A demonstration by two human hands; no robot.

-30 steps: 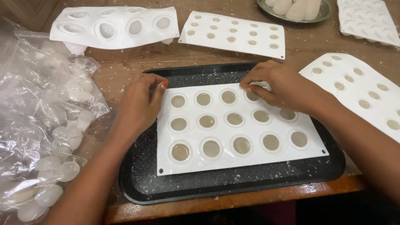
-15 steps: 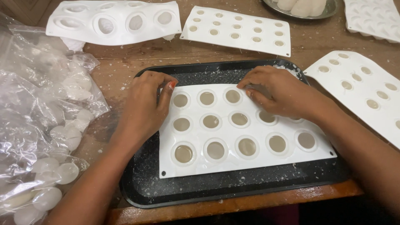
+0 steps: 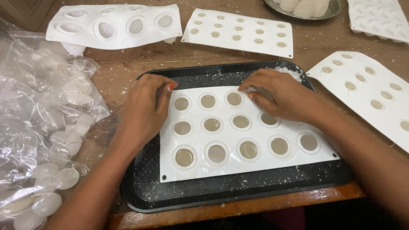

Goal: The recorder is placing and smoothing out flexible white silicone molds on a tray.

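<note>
A white mould sheet (image 3: 238,168) with round filled cavities lies on a black tray (image 3: 191,194). My left hand (image 3: 145,110) rests on the sheet's far left corner, fingertips pinching its edge. My right hand (image 3: 281,96) lies over the far right part of the sheet, fingers curled at its far edge. White crumbs are scattered across the tray.
A clear plastic bag (image 3: 38,127) of white round pieces lies to the left. Several more white mould sheets (image 3: 115,25) (image 3: 243,32) (image 3: 366,89) (image 3: 379,17) lie on the wooden table (image 3: 128,64). A metal plate (image 3: 306,8) with white pieces sits at the far edge.
Both hands have stayed on the sheet's far edge. The view has shifted slightly, and my right hand's fingers have curled closer to the edge.
</note>
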